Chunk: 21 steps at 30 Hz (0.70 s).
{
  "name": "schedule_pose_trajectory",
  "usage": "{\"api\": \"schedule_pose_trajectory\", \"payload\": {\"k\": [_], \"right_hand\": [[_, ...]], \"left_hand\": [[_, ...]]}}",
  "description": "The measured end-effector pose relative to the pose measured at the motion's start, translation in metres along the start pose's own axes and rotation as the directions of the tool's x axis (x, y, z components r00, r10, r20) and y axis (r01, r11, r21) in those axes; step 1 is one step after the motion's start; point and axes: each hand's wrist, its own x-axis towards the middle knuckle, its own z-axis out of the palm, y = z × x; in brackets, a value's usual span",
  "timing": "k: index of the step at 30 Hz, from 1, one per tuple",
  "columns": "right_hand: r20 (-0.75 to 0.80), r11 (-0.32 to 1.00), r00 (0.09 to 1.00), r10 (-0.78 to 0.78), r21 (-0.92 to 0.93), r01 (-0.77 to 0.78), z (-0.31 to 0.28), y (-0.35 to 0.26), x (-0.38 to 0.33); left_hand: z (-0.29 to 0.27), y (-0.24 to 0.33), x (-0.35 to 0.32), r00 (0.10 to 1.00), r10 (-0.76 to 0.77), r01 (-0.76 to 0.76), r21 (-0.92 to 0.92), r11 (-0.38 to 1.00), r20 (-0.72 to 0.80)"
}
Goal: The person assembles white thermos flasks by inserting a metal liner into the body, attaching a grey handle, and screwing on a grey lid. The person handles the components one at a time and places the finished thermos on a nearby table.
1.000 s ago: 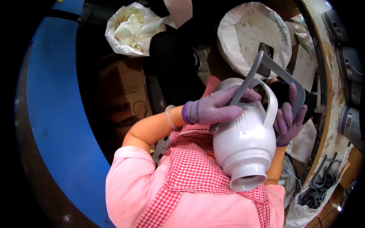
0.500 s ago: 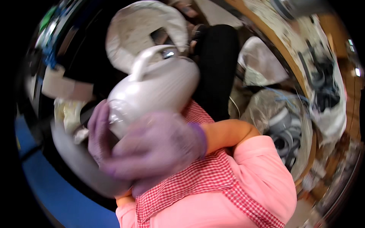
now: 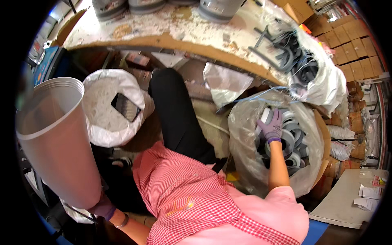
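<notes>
My left hand [image 3: 103, 207], in a purple glove, grips the lower end of a tall, translucent grey plastic container [image 3: 61, 153]. Its wide ribbed mouth faces up and away, and part of my fingers is hidden behind it. At the right, my gloved right hand [image 3: 271, 127] reaches into a large clear plastic bag [image 3: 246, 136] of grey plastic ring-shaped parts [image 3: 296, 132]. A light grey plastic part [image 3: 267, 116] lies between its thumb and fingers.
A white sack [image 3: 107, 138] holds clear pieces and a dark, flat rectangular object [image 3: 125, 107]. Ahead runs a worn workbench [image 3: 171, 30] bearing several grey containers [image 3: 218, 9]. A white bag [image 3: 326, 83] of dark grey parts sits at its right end. Stacked cartons [image 3: 353, 49] stand beyond.
Both hands were together on a pale grey jug with a handle. Now they are far apart, the right inside the parts bag, the left on the tall container. The view has turned right.
</notes>
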Motion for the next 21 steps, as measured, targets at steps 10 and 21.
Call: {"api": "schedule_pose_trajectory", "payload": {"k": [10,21], "right_hand": [[0.118,0.121,0.746,-0.655,0.991,-0.051,-0.130,-0.179,-0.015],[-0.075,-0.187,-0.297,-0.952,0.910,0.369,-0.040,-0.313,-0.151]], "left_hand": [[-0.028,0.002,0.013,0.967,0.036,-0.018,0.075,0.997,-0.253],[-0.033,0.051,0.004,0.945,0.026,-0.008,0.057,0.998,-0.327]]}}
